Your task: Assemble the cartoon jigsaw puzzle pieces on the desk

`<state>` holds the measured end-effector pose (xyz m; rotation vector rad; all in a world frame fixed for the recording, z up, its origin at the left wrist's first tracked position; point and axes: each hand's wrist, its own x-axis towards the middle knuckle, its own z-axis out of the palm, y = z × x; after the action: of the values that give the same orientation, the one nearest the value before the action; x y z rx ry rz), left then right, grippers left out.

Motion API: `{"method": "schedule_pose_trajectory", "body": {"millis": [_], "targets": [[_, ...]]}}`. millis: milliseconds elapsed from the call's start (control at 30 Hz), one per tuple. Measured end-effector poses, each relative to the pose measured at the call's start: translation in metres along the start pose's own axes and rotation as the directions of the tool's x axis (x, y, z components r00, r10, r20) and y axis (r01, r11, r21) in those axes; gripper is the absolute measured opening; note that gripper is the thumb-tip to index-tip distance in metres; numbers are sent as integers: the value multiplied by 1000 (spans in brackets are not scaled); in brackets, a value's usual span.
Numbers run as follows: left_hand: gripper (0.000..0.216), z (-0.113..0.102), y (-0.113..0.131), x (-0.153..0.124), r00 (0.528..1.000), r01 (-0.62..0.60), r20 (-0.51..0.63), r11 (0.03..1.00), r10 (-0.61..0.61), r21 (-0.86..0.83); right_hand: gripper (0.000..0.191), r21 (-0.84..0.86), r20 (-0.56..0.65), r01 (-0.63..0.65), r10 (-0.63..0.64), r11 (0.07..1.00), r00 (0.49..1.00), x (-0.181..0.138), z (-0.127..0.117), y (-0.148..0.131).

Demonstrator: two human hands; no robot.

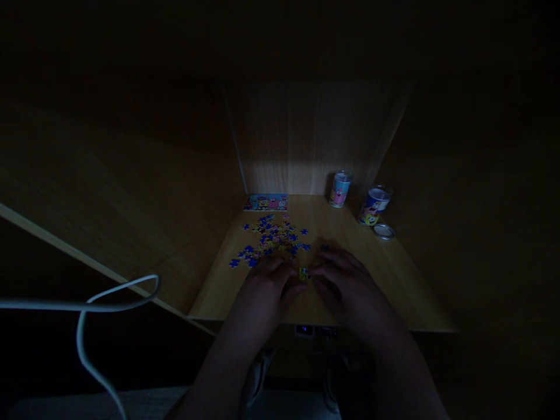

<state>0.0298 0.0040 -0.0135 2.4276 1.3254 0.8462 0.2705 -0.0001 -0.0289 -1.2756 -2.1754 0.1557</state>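
Observation:
In dim light, a small yellow jigsaw puzzle piece (303,273) shows between the fingertips of my two hands, low over the front of the wooden shelf. My left hand (270,279) pinches it from the left with closed fingers. From the right, the curled fingers of my right hand (343,275) grip its other edge. Whether it is one piece or joined pieces I cannot make out. Just beyond my left hand lies a loose heap of puzzle pieces (276,236), blue, yellow and pink. One dark blue piece (324,247) rests by my right fingers.
At the back left lies a cartoon picture strip (265,202). Two cartoon-printed cans, one farther back (340,189) and one nearer (374,205), stand at the right beside a round lid (384,231). Wooden walls enclose the shelf (394,291). A white cable (83,338) loops at lower left.

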Motion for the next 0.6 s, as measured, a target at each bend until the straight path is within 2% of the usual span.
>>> {"method": "schedule_pose_trajectory", "body": {"millis": [167,300,600], "targets": [[33,-2,-1,-1,998,-51,31,998,50,37,23,7,8,7,-7,1000,1000,-1,-1,-2],[26,0,-3,-2,999,-34,33,999,34,10,31,12,8,18,-18,1000,1000,-1,-2,-3],[19,-1,0,1,998,-17,55,999,14,44,28,-1,5,36,-36,999,999,-1,-3,-4]]}}
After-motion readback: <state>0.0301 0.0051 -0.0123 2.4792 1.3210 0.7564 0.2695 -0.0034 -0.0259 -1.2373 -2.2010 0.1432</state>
